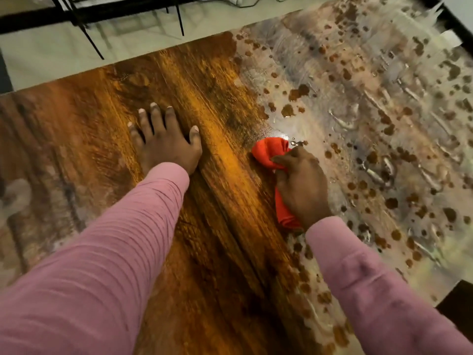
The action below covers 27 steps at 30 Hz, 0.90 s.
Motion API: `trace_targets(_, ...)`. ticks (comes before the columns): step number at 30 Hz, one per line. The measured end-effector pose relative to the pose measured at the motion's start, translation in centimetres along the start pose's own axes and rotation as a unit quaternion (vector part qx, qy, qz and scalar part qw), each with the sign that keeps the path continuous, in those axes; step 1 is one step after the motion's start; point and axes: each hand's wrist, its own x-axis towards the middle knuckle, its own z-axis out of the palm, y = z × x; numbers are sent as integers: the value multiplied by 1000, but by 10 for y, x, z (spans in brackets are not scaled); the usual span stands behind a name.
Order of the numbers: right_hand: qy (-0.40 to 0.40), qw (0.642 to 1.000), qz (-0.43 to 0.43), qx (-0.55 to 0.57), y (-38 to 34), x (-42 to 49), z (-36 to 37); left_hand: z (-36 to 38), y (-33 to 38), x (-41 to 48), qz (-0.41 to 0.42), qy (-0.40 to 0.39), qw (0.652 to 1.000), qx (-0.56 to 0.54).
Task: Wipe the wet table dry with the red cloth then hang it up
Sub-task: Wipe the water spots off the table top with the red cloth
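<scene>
A wooden table (pixel 220 103) fills the view. Its left and middle part looks dark and smooth, while its right part (pixel 371 103) is covered with a film of water and many droplets. My right hand (pixel 302 185) is closed on a bunched red cloth (pixel 268 149) and presses it onto the table right at the edge between the smooth and the wet part. My left hand (pixel 166 139) lies flat on the smooth wood to the left, fingers spread, holding nothing. Both arms wear pink sleeves.
Beyond the table's far edge is a pale floor (pixel 51 55) with thin black metal legs (pixel 92 42) of a rack or stand. A dark edge (pixel 458 26) runs at the far right corner. A dark object (pixel 458 301) sits at the lower right.
</scene>
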Motion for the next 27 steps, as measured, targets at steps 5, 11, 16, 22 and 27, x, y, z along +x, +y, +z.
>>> trace_targets(5, 14, 1000, 10, 11, -3, -4, 5, -12, 9, -20, 36, 14, 999, 7)
trace_targets(11, -30, 998, -49, 31, -10, -23, -10, -10, 47, -140, 76, 6, 996, -38)
trace_targets(16, -76, 987, -140, -9, 18, -58, -25, 1, 53, -185, 11, -43, 999, -15)
trace_targets(22, -13, 1000, 21, 8, 33, -47, -22, 10, 53, -184, 8, -47, 999, 3)
trace_targets(27, -96, 979, -171, 46, 23, -109, -24, 10, 51, -183, 15, -51, 998, 17)
